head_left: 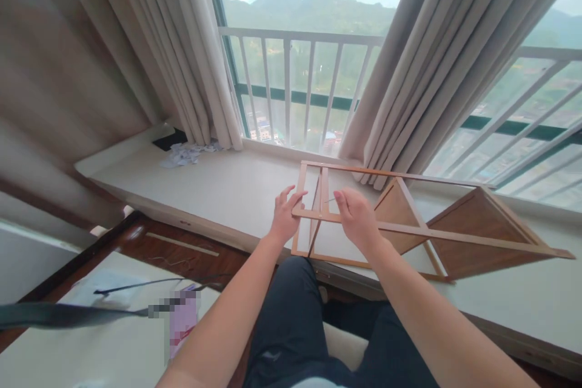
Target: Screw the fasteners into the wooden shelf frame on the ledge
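Note:
A brown wooden shelf frame lies on its side along the white window ledge, with slanted panels between its long rails. My left hand grips the frame's near-left end, fingers bent over the end bar. Close by, my right hand is closed in a pinch just above the front rail. A thin metal rod sticks out of its fingers to the left, pointing toward the crossbar. It is too small to tell what kind of tool it is. The frame's lower left corner is by my knee.
White paper scraps lie at the ledge's left end. Grey curtains hang by the railed window. A white table at lower left carries a dark strap and a purple packet. My legs are against the ledge's front.

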